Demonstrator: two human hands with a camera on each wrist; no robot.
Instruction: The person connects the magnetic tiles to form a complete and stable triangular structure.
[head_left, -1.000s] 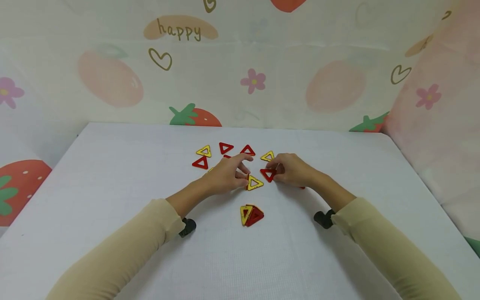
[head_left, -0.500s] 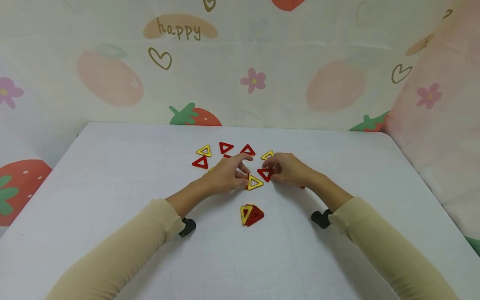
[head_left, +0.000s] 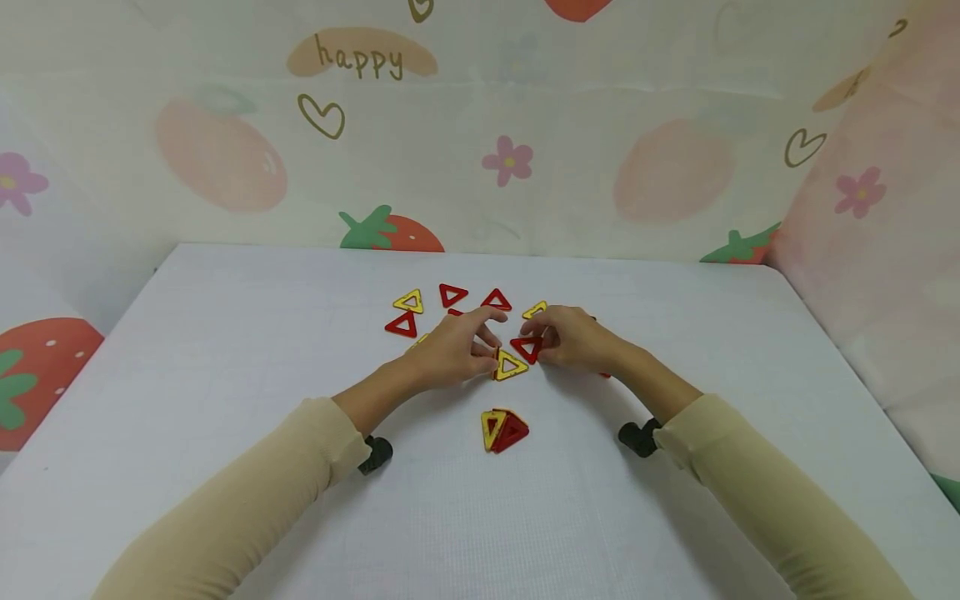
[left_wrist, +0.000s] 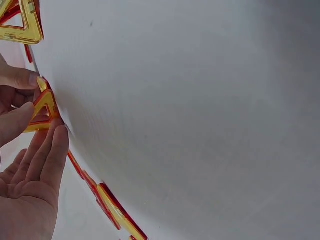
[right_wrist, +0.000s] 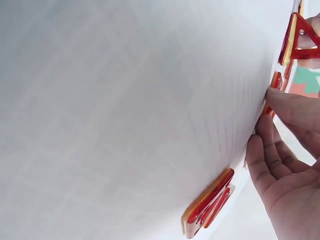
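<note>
In the head view my left hand (head_left: 450, 354) holds a yellow triangular magnetic tile (head_left: 520, 367) that stands tilted, a red tile's edge showing at its left side. Thumb and fingertips pinch this yellow tile (left_wrist: 42, 126) in the left wrist view. Just to the right, my right hand (head_left: 581, 340) pinches a red triangular magnetic tile (head_left: 530, 359) low over the table, close to the yellow one. The right wrist view shows this red tile (right_wrist: 277, 80) nearly edge-on between thumb and fingers. Whether the two tiles touch is unclear.
Nearer the body stands a small pyramid (head_left: 501, 444) of red and yellow tiles on the white table (head_left: 247, 358). Several loose triangles lie behind the hands, among them a red tile (head_left: 411, 326) and a yellow tile (head_left: 417, 302). Some are partly hidden by the hands.
The right hand has slid the red tile a little to the left, toward the yellow tile. My left hand and the pyramid have stayed in place.
</note>
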